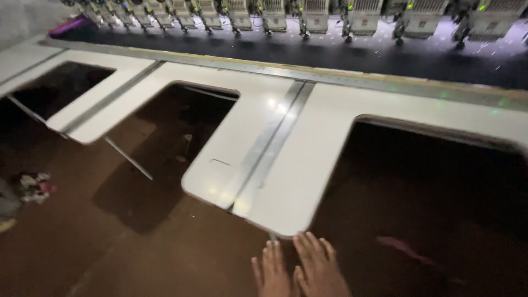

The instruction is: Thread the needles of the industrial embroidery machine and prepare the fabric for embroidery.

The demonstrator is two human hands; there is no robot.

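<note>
Glossy white table [286, 187], dull metal strip [269, 148].

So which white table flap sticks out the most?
The wide middle flap, with the metal strip down it. Its rounded end reaches nearest the camera; the narrower left flap stops shorter.

A row of embroidery machine heads [313, 16] runs along the far edge, several showing small green lights [410, 6]. Dark fabric [330, 55] lies stretched beneath them, flecked with pale thread ends. A purple cloth [69, 25] sits at the far left end. The brown floor [82, 236] carries a pile of mixed rags [33, 187] at left and a pink scrap [404, 247] at right. A thin metal strut [129, 159] slants above the floor.
</note>
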